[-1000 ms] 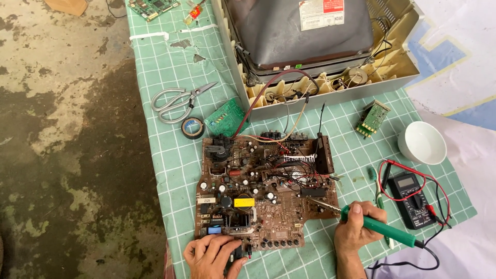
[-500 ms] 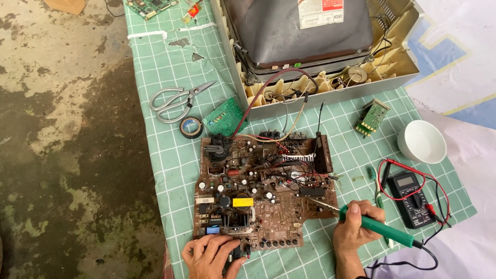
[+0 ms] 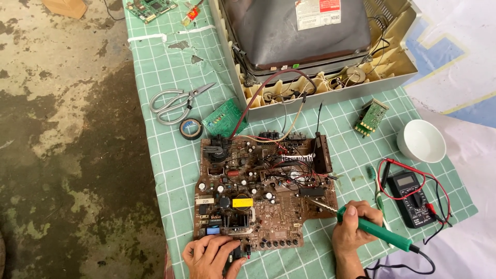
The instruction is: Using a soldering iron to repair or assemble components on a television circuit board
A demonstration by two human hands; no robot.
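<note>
Old tube television [image 3: 310, 41] at bench [image 3: 165, 170] back. Brown circuit board [image 3: 261, 194] mid-bench: stiff, light, fragile parts, best held by edges. Left hand [image 3: 212, 256] grip clenched on board's near edge. Right hand [image 3: 351, 230] grip grasping green soldering iron [image 3: 380, 232], tip on board's right side. Multimeter [image 3: 413, 194] beside it. Joint under tip too small to make out; wrists cut off.

Circuit board [image 3: 263, 194] between scissors [image 3: 175, 103] and multimeter [image 3: 413, 191]

Around the one large brown circuit board [image 3: 263, 194] — three small green boards, at [image 3: 223, 118], [image 3: 371, 117] and [image 3: 150, 7] — one scissors [image 3: 175, 102], one multimeter [image 3: 411, 191], one white bowl [image 3: 421, 140].
</note>
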